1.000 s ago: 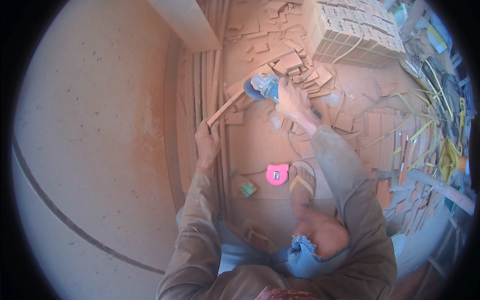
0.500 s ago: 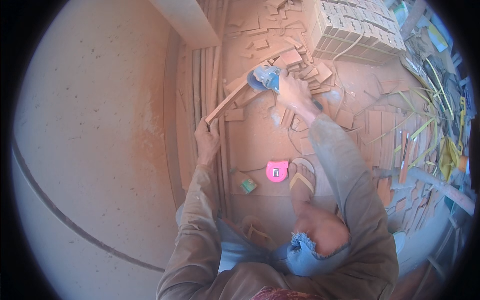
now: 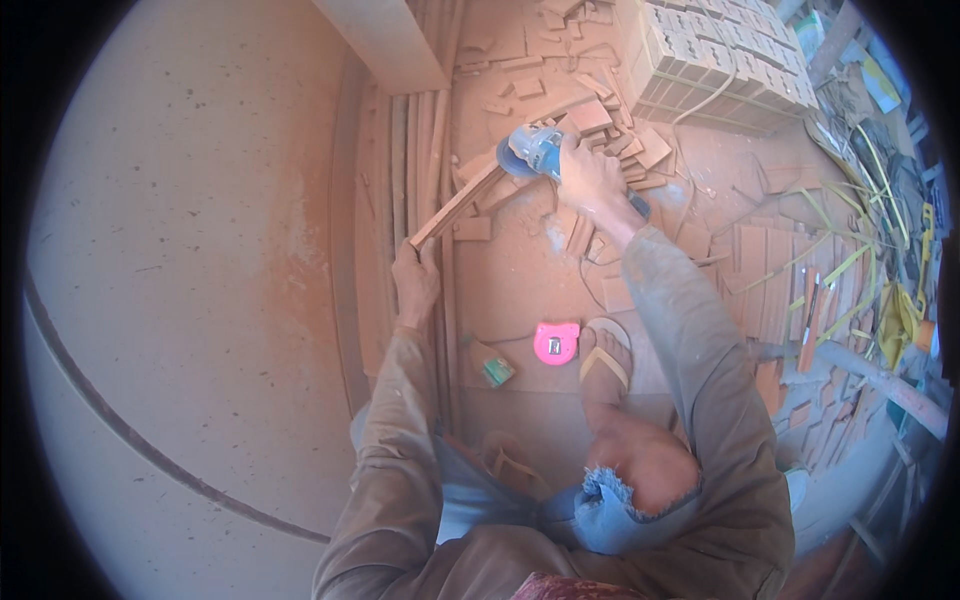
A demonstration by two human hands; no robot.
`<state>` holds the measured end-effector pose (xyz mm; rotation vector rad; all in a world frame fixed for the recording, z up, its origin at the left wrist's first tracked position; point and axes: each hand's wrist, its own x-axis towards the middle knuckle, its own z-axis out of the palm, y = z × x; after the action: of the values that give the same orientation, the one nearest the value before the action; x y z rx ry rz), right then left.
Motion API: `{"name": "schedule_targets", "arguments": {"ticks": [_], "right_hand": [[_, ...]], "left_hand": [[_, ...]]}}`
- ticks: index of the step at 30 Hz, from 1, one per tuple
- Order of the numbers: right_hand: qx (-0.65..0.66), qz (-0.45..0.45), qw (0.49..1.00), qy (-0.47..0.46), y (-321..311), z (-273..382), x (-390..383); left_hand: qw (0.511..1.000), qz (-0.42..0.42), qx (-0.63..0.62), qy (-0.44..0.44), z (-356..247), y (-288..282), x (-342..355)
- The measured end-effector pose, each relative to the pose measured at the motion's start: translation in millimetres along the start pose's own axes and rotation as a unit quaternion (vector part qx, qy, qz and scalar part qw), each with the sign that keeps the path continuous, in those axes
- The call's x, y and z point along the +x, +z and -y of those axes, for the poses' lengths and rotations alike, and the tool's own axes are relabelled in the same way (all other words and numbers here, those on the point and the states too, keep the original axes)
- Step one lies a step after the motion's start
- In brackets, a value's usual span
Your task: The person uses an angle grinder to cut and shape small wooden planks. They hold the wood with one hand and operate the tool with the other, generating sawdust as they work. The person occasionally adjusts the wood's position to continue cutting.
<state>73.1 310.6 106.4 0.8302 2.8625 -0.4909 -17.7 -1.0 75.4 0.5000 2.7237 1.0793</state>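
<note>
My right hand (image 3: pixel 592 182) is wrapped round the body of a blue and grey angle grinder (image 3: pixel 540 150). Its round disc (image 3: pixel 513 160) lies against or just over a long, narrow reddish-brown strip (image 3: pixel 458 208); dust and blur hide the exact contact. The near end of that strip is gripped by my left hand (image 3: pixel 416 285), with the fingers closed round it. From there the strip slants up and away to the right, towards a heap of cut tile-like pieces (image 3: pixel 590 116).
Long bars (image 3: pixel 425 140) lie beside the pale wall (image 3: pixel 200 250) on the left, near a post (image 3: pixel 385 45). A strapped block stack (image 3: pixel 715 70) stands far right. A pink tape measure (image 3: pixel 556 343) and a small green box (image 3: pixel 497 371) lie near my sandalled foot (image 3: pixel 605 365).
The view has shifted slightly. Both hands keep their holds, and the grinder stays at nearly the same place along the strip.
</note>
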Motion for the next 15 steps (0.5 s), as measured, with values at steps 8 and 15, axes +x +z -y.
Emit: {"name": "schedule_targets", "arguments": {"ticks": [8, 15], "right_hand": [[-0.027, -0.009, 1.0, 0.004, 4.7, -3.5, 4.7], [-0.026, 0.013, 0.999, 0.016, -2.4, 0.5, 6.7]], "left_hand": [[1.0, 0.004, -0.004, -0.005, 10.5, 2.4, -0.6], [1.0, -0.009, 0.011, 0.022, 17.8, 5.8, -0.3]]}}
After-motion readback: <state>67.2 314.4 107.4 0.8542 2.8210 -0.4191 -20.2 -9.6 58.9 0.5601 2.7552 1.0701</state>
